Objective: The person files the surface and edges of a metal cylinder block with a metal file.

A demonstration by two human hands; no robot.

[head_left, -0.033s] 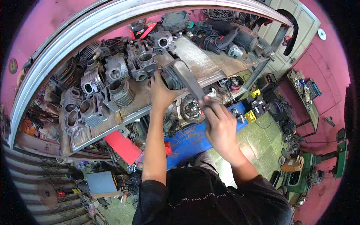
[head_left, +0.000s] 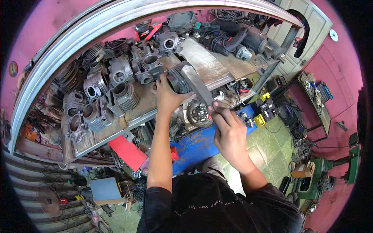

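Observation:
Near the front edge of the workbench, a dark, finned engine cylinder is gripped by my left hand, its fingers and thumb spread around the side. My right hand is closed on the lower end of a flat file, a long grey metal blade. The file slants up and left, its far end lying over the right-hand face of the cylinder. Whether blade and face touch cannot be made out. Just left of the held cylinder sits a grey cylinder block with a round bore.
Several other cylinders crowd the bench's left side. Beyond lie an angle grinder and a metal sheet. Below the bench are a blue board, a red panel and yellow-black parts. A curved metal frame arches overhead.
My right hand and the file have shifted slightly down and to the right, the file's tip sliding across the cylinder's face. My left hand and the cylinder look unmoved.

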